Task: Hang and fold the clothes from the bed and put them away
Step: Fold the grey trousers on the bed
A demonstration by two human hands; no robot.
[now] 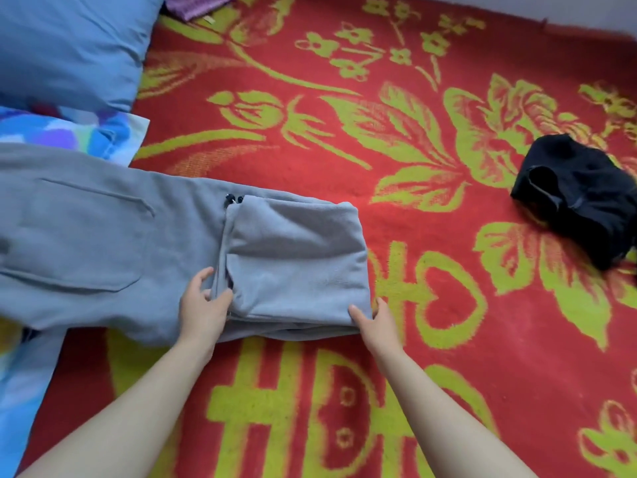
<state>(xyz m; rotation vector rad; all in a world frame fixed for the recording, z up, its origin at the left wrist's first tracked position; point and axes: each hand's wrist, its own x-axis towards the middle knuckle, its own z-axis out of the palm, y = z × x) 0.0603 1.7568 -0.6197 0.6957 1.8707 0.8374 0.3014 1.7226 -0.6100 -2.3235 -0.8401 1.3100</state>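
The grey sweatpants (103, 236) lie half-folded on the red floral blanket (482, 339). The left hand (203, 305) pinches the folded edge and the right hand (377, 319) grips its corner. A crumpled black garment (579, 201) lies well apart, likely unfolded. Nothing appears put away yet.

Head camera: one wide-angle view, steeply downward.
Looks forward and down from head height onto the red blanket (517, 339); left hand (203, 305) and right hand (374, 317), at the grey garment (296, 263), sit close, just below frame centre; blue pillow (69, 46) at upper left.
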